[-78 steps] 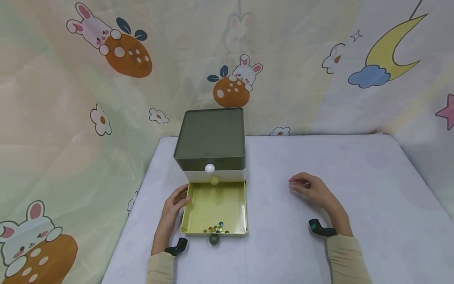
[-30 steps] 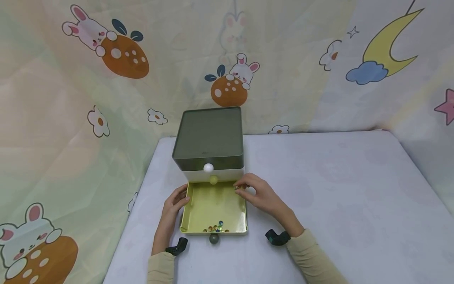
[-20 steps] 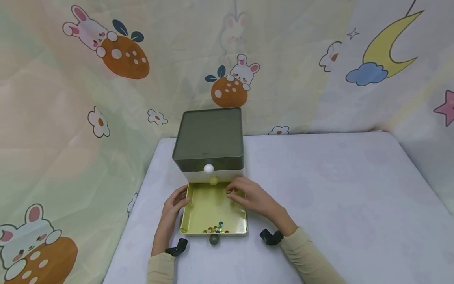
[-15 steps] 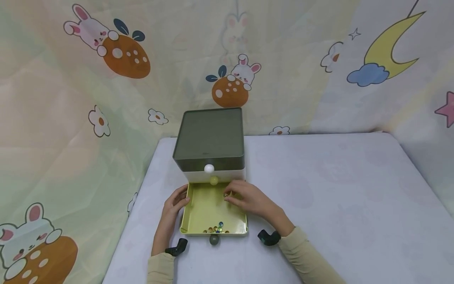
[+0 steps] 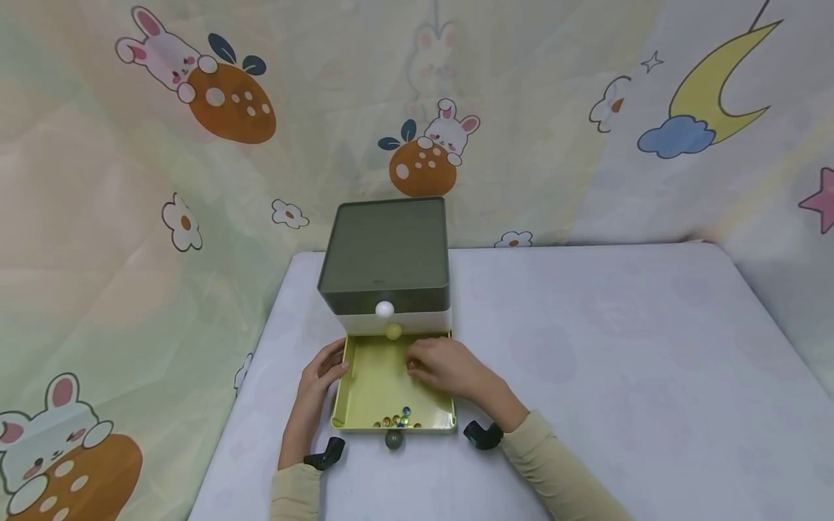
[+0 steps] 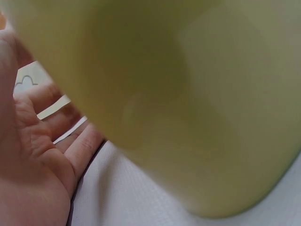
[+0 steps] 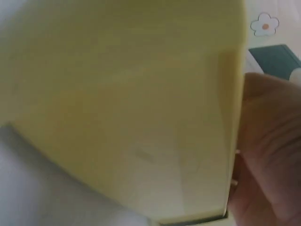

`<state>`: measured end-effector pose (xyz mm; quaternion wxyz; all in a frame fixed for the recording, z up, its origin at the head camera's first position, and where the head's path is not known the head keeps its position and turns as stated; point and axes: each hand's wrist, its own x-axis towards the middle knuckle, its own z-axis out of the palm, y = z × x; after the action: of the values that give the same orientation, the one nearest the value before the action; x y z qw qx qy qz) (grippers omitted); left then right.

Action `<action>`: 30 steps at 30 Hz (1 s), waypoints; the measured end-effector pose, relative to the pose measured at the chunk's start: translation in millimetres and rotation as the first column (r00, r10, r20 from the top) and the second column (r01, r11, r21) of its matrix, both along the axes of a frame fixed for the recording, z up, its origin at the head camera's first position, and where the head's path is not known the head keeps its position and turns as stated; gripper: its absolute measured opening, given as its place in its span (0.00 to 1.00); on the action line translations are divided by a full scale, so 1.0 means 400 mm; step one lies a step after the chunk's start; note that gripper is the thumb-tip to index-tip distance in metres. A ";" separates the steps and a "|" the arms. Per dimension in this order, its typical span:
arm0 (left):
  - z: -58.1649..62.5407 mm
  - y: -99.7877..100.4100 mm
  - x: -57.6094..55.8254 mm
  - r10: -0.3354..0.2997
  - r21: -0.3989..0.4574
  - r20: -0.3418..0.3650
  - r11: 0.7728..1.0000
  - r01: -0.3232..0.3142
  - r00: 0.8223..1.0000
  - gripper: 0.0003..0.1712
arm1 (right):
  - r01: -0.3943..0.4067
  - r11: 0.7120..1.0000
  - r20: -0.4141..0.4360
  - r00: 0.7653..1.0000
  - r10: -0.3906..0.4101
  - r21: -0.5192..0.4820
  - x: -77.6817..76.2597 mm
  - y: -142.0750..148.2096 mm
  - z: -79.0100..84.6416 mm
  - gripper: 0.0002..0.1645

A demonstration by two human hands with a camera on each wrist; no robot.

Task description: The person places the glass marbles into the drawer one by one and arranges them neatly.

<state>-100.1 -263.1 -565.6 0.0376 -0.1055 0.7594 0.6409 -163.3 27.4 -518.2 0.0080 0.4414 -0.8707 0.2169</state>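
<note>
A pale yellow-green drawer [image 5: 365, 391] sticks out toward me from the bottom of a small drawer cabinet with a dark green top [image 5: 387, 246]. Several small glass marbles [image 5: 396, 420] lie along its front wall. My right hand [image 5: 449, 367] reaches over the right wall and pinches a marble [image 5: 412, 365] above the drawer floor, mostly hidden by the fingers. With its fingers lightly bent, my left hand [image 5: 321, 373] rests against the outside of the left wall. In the left wrist view, the fingers of that hand [image 6: 51, 136] lie along the drawer wall [image 6: 188, 117].
Round knobs mark the drawers: a white knob [image 5: 384, 309], a yellow one below it, and a dark green knob [image 5: 394, 439] on the pulled-out drawer. A white cloth covers the table [image 5: 586, 362]. Behind hangs a curtain [image 5: 521, 145] with rabbit prints.
My right hand has come in from the right side of the table, over the drawer's right wall, bringing the marble lower and toward the drawer's middle. My left hand stays in place.
</note>
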 end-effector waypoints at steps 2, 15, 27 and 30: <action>0.000 0.000 0.001 0.002 -0.001 0.003 1.000 -0.002 1.000 0.29 | -0.001 0.999 -0.014 1.000 0.001 0.036 0.003 -0.007 0.001 0.03; 0.004 0.002 0.001 0.002 0.007 -0.007 1.000 -0.002 1.000 0.30 | 0.050 0.985 -0.073 0.997 -0.038 0.167 0.011 -0.029 0.008 0.14; -0.001 -0.001 0.001 0.008 0.007 -0.008 1.000 -0.008 1.000 0.29 | 0.038 0.984 -0.039 0.999 -0.032 0.175 0.014 -0.028 0.018 0.09; -0.001 -0.001 0.001 0.004 0.009 -0.014 1.000 -0.004 1.000 0.29 | 0.032 0.988 0.008 0.999 -0.034 0.150 0.015 -0.027 0.021 0.06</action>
<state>-99.8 -263.5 -565.9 0.0315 -0.1022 0.7567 0.6449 -157.3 16.6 -509.8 -0.0261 0.4251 -0.8917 0.1531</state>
